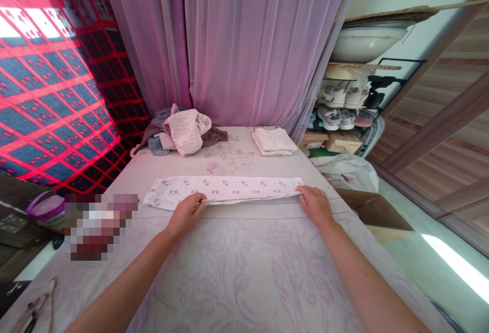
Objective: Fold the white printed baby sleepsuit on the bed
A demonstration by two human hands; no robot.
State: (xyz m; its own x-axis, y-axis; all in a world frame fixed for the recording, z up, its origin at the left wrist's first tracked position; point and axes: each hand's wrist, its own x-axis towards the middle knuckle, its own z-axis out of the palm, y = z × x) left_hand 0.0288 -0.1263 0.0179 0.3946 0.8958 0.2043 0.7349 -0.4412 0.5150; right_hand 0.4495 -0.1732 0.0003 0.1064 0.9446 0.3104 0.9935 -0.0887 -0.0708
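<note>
A white garment with small pinkish prints (pixel 233 186), shaped like a pair of pants folded lengthwise, lies in a long flat strip across the bed. My left hand (pixel 189 213) pinches its near edge left of the middle, fingers closed on the cloth. At the right end, my right hand (pixel 315 205) grips the near corner between thumb and fingers. Between the hands that edge is slightly raised, showing layers. Beyond it, a neat stack of folded light clothes (pixel 274 140) sits at the far right. A loose heap of clothes (pixel 185 130) lies at the far left.
Under everything is a bed with a pale floral sheet (pixel 260 272). Purple curtains (pixel 248 48) hang behind it. To the right stand a shoe rack (pixel 336 99) and an open cardboard box (pixel 376 216). A blurred patch (pixel 97 226) covers something at the left edge.
</note>
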